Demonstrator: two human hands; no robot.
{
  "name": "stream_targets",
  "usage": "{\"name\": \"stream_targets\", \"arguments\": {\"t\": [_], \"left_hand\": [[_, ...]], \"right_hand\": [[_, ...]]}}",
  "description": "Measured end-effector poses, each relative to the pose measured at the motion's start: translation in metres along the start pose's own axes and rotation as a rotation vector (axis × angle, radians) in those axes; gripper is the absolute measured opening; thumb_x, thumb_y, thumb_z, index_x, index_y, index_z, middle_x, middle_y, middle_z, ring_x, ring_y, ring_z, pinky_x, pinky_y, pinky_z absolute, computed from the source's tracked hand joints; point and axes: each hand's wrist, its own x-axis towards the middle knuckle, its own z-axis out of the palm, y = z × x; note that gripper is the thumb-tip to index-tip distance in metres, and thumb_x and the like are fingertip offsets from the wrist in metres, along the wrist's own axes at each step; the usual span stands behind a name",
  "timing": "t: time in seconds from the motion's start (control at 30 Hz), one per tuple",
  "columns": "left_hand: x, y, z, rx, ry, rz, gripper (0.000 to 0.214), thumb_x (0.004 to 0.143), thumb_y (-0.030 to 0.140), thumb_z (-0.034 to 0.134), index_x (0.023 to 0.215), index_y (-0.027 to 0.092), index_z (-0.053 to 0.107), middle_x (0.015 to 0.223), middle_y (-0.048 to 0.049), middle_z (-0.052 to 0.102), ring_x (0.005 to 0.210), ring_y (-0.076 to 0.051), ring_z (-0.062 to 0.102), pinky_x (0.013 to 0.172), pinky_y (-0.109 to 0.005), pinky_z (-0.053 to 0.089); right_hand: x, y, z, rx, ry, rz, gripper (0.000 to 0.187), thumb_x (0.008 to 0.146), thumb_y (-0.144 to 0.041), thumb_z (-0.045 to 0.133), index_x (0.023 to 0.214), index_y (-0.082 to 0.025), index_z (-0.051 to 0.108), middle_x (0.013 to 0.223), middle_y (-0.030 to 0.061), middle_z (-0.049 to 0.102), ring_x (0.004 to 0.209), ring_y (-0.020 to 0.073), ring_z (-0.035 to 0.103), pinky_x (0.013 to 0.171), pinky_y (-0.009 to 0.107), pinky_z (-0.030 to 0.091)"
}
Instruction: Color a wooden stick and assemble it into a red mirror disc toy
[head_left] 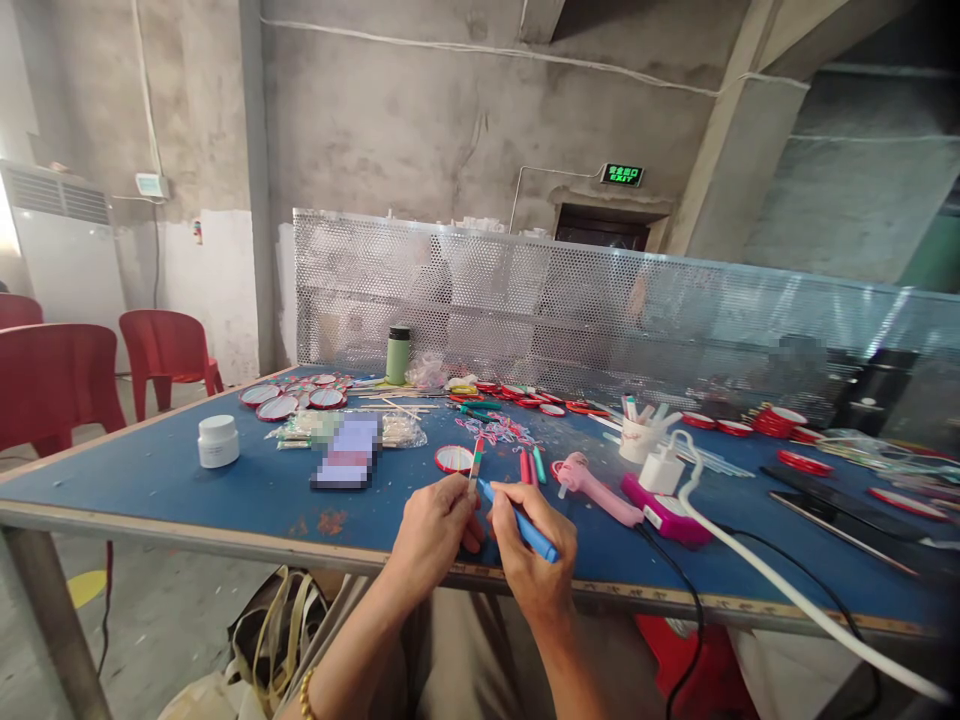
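Between its fingertips my left hand [439,525] pinches a thin flat stick [477,458] with red, green and white bands, pointing upward. My right hand [541,560] grips a blue marker [535,536] like a pen, its tip touching or very close to the stick's lower part. Both hands are over the table's near edge. Just beyond them lies a round red-rimmed disc [453,459]. A red marker [526,468] and a green marker [538,466] rest to the right of it. Small coloured scraps [499,428] are spread behind.
A pink glue gun [604,492], a magenta box [667,512] and a white charger [661,468] with a thick cable lie right. Beyond is a cup of markers [637,440]. A phone [345,452], white jar [218,442] and green bottle [398,356] stand left. Perforated metal panel [495,300] backs the table.
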Motion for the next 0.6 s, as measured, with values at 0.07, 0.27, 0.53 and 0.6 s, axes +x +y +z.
{"name": "stream_targets", "arguments": {"t": [0.07,0.27,0.53,0.6], "left_hand": [[0.0002,0.0005,0.0,0.002,0.005,0.005,0.028,0.092,0.04,0.045,0.073,0.022,0.054,0.058,0.0021,0.067,0.054,-0.015,0.066,0.056,-0.022,0.045],[-0.0007,0.0041,-0.0009,0.025,0.004,0.002,0.028,0.091,0.038,0.045,0.07,0.022,0.052,0.055,0.0031,0.064,0.053,-0.014,0.063,0.055,-0.022,0.043],[0.0,0.0061,-0.0011,0.051,0.001,-0.006,0.029,0.091,0.04,0.044,0.069,0.023,0.051,0.053,0.0031,0.063,0.052,-0.014,0.061,0.056,-0.022,0.043],[0.0,0.006,-0.0011,0.053,0.002,-0.006,0.03,0.091,0.041,0.044,0.068,0.023,0.05,0.053,0.0028,0.063,0.053,-0.015,0.061,0.056,-0.022,0.043]], "right_hand": [[0.0005,-0.0002,0.0001,0.006,-0.006,-0.007,0.018,0.095,-0.019,0.054,0.084,-0.019,0.067,0.062,-0.0004,0.066,0.053,0.0137,0.063,0.057,0.024,0.051],[0.0,0.0005,0.0006,-0.001,-0.022,-0.006,0.018,0.095,-0.018,0.054,0.084,-0.019,0.068,0.066,0.0004,0.068,0.057,0.014,0.065,0.06,0.024,0.051],[0.0006,-0.0001,0.0005,-0.014,-0.025,-0.009,0.018,0.095,-0.018,0.054,0.082,-0.019,0.067,0.065,0.0002,0.068,0.056,0.0138,0.064,0.059,0.024,0.05],[0.0005,-0.0001,0.0006,-0.015,-0.023,-0.009,0.019,0.095,-0.019,0.054,0.082,-0.019,0.067,0.064,0.0002,0.067,0.056,0.014,0.064,0.058,0.024,0.05]]}}
